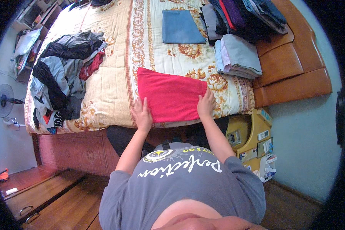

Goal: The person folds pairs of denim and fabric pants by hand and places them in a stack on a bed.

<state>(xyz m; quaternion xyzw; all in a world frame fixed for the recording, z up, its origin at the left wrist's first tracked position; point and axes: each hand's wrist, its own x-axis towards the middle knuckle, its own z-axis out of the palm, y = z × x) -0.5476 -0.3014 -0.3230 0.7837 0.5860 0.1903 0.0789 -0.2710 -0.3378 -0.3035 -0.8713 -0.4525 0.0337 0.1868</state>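
A red folded piece of clothing (170, 96) lies flat near the front edge of the bed, its left far corner drawn out to a point. My left hand (143, 114) rests on its near left edge with the fingers spread. On the right edge lies my right hand (206, 103), fingers stretched out and thumb on the cloth. Neither hand appears to grip it. What kind of garment it is cannot be made out. Beyond it on the bedcover, a folded blue cloth (183, 27) forms a neat rectangle.
A loose heap of clothes (65, 73) covers the bed's left side. Folded stacks of light cloths (239, 53) and dark clothes (253, 17) stand at the right, by the brown headboard (295, 73). A yellow bedside unit (253, 134) is near right; a fan (4, 100) stands far left.
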